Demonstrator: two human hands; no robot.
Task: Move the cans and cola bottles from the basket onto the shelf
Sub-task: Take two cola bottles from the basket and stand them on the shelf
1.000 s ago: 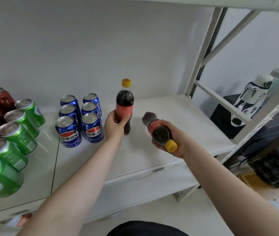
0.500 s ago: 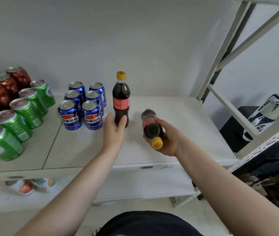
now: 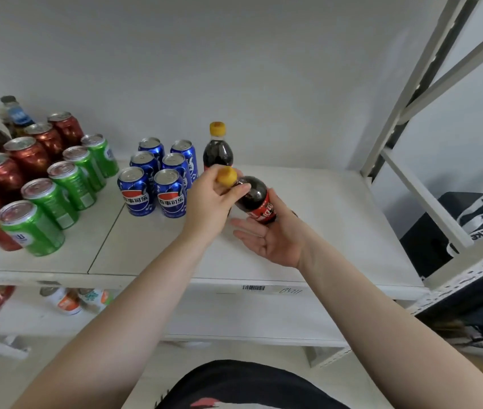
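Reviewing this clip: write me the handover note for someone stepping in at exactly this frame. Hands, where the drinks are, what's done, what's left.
Left hand: pinches the neck of the second cola bottle just below its yellow cap.
Right hand: palm up, fingers relaxed, cradling that bottle's lower body. The bottle is tilted and above the shelf, not yet set down.
Done: one cola bottle stands upright at the back, right of six blue cans; green cans and red cans stand further left.
Left: stand the held bottle on the shelf. The basket is out of view, so what remains in it cannot be told.
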